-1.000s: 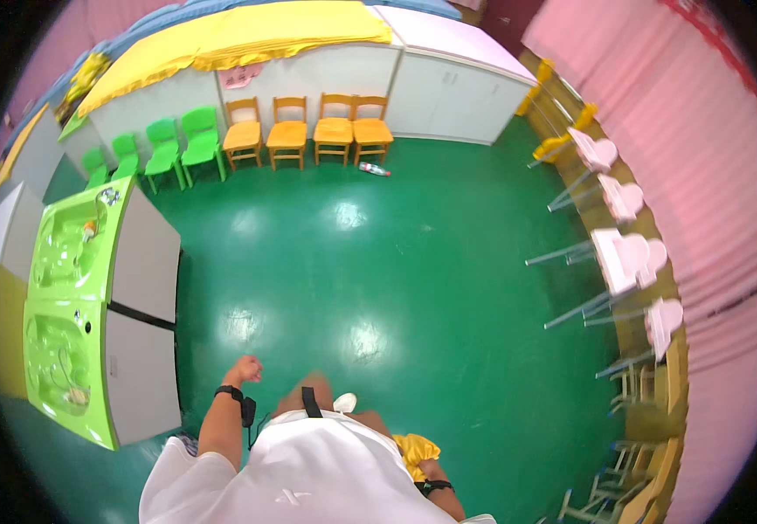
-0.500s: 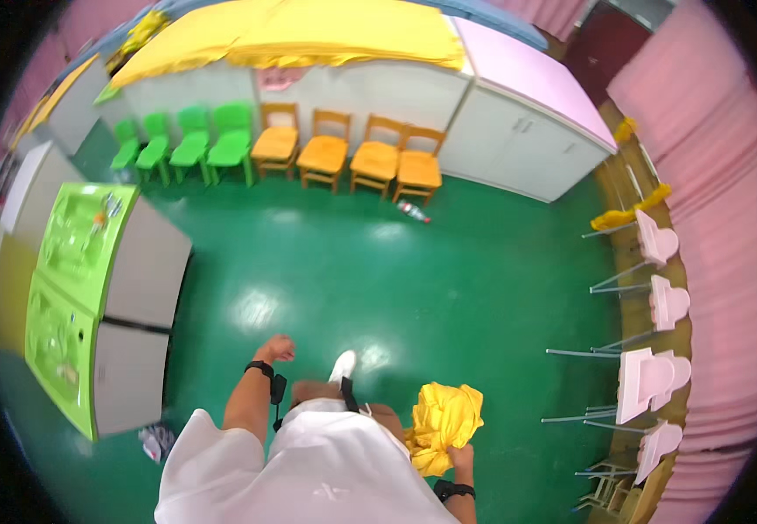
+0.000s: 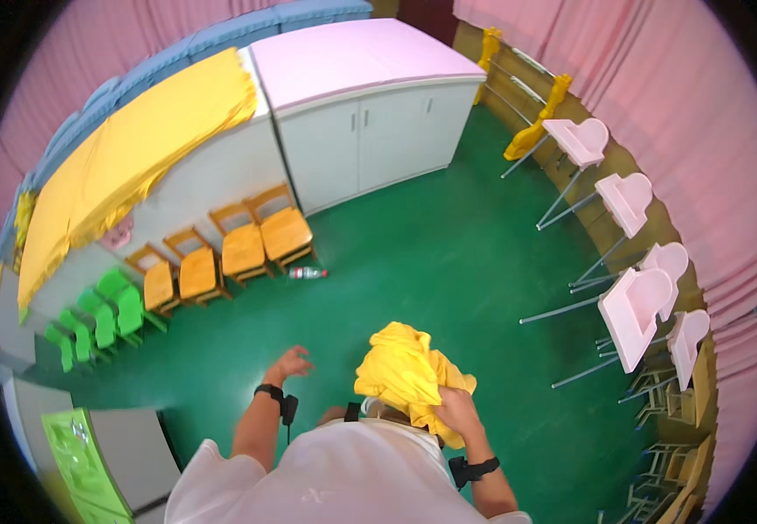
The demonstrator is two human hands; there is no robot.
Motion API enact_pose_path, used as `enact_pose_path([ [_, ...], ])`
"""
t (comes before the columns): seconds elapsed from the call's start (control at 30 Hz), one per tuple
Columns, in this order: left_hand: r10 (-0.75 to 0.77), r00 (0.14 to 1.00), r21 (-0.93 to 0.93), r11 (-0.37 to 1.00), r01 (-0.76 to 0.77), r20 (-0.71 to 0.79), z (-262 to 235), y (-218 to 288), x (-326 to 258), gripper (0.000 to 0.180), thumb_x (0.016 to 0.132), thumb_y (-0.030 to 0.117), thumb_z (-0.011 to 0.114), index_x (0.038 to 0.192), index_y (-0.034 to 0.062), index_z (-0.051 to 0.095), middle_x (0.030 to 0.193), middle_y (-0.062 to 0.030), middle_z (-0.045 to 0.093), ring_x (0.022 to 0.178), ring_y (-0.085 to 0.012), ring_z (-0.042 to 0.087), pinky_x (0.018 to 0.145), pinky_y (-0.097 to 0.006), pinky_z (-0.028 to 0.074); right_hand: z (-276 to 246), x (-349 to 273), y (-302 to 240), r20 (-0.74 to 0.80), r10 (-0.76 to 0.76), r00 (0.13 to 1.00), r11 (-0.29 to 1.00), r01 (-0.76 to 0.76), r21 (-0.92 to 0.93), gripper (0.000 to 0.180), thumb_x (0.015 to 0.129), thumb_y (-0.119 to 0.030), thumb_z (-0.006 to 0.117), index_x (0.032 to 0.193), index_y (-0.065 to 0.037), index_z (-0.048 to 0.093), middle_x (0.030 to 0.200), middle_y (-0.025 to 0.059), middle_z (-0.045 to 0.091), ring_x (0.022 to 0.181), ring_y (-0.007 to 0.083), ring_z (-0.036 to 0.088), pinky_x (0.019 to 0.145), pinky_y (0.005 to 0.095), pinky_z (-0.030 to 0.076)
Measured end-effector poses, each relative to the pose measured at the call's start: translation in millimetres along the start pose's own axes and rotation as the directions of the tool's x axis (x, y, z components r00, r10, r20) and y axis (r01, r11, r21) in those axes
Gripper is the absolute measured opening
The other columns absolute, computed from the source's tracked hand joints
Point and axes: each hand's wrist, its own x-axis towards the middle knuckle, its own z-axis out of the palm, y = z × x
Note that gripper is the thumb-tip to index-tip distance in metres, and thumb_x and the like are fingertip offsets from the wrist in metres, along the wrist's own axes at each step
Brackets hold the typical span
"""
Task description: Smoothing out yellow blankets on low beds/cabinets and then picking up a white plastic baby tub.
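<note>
A bunched yellow cloth (image 3: 400, 367) hangs crumpled in front of my body, with my right hand (image 3: 457, 410) closed around its right side. Nothing shows in my left hand (image 3: 289, 363), which is held out to the left of the cloth with its fingers apart. Both wrists carry black bands. Beyond my hands, a plastic bottle (image 3: 308, 273) with a red cap lies on the green floor beside the wooden chairs.
Wooden chairs (image 3: 243, 249) and green plastic chairs (image 3: 120, 297) line a counter with a yellow cover (image 3: 151, 131). A white cabinet (image 3: 361, 144) with a pink top stands ahead. Pink high chairs (image 3: 636, 310) stand along the right. A green sink unit (image 3: 81, 463) is at lower left.
My view has turned to the right, bringing the white cabinet nearer the middle. My right hand has brought the yellow cloth up and inward, and my left hand's fingers have spread.
</note>
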Motion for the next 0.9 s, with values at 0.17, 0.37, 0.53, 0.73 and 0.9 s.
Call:
enact_pose_path([
  [0.17, 0.078, 0.981, 0.103, 0.990, -0.098, 0.179, 38.2, 170.6, 20.9, 0.097, 0.065, -0.001, 0.071, 0.142, 0.0124, 0.014, 0.118, -0.0117, 0.054, 0.098, -0.0206, 0.057, 0.071, -0.032, 0.052, -82.0, 139.3, -3.7, 0.130, -0.265, 0.955, 0.960, 0.274, -0.052, 0.018, 0.065, -0.010, 0.059, 0.080, 0.001, 0.058, 0.073, 0.0213, 0.060, 0.073, 0.0393, 0.059, 0.065, 0.0453, 0.048],
  [0.37, 0.234, 0.957, -0.165, 0.965, -0.206, 0.172, 16.8, 282.2, 108.0, 0.081, 0.077, 0.022, 0.069, 0.142, 0.0152, 0.023, 0.129, -0.0042, 0.048, 0.112, -0.0200, 0.052, 0.075, -0.034, 0.053, -130.6, 299.1, -1.1, 0.091, -0.199, 0.976, 0.937, 0.162, 0.308, 0.032, 0.074, -0.013, 0.061, 0.103, 0.000, 0.059, 0.092, 0.0237, 0.061, 0.086, 0.0391, 0.059, 0.073, 0.0412, 0.049],
  [0.53, -0.077, 0.961, 0.324, 0.946, -0.014, 0.264, -40.2, 350.2, 206.3, 0.057, 0.081, 0.045, 0.063, 0.124, 0.0091, 0.053, 0.104, -0.0073, 0.063, 0.077, -0.0183, 0.064, 0.063, -0.029, 0.052, -148.6, 436.8, 67.0, 0.222, -0.085, 0.971, 0.923, -0.007, 0.385, 0.036, 0.074, -0.009, 0.060, 0.109, 0.001, 0.058, 0.101, 0.0173, 0.065, 0.094, 0.0290, 0.062, 0.080, 0.0344, 0.048],
  [0.73, -0.182, 0.937, 0.398, 0.916, 0.051, 0.299, -48.1, 455.8, 316.8, 0.057, 0.082, 0.059, 0.049, 0.106, 0.0085, 0.060, 0.067, 0.0000, 0.049, 0.050, -0.0125, 0.036, 0.045, -0.028, 0.031, -158.4, 566.4, 182.0, 0.378, -0.030, 0.925, 0.697, -0.252, 0.672, 0.048, 0.076, -0.017, 0.060, 0.121, 0.002, 0.052, 0.113, 0.0172, 0.061, 0.106, 0.0232, 0.057, 0.090, 0.0325, 0.044],
  [0.9, -0.285, 0.911, 0.692, 0.722, -0.001, 0.298, -41.6, 559.9, 419.7, 0.067, 0.087, 0.063, 0.034, 0.114, 0.0066, 0.058, 0.082, -0.0006, 0.058, 0.060, -0.0151, 0.047, 0.054, -0.028, 0.041, -189.0, 678.3, 272.5, 0.371, 0.231, 0.900, 0.935, -0.311, 0.172, 0.075, 0.075, -0.051, 0.059, 0.119, 0.009, 0.050, 0.118, 0.0289, 0.054, 0.114, 0.0387, 0.050, 0.093, 0.0406, 0.042],
])
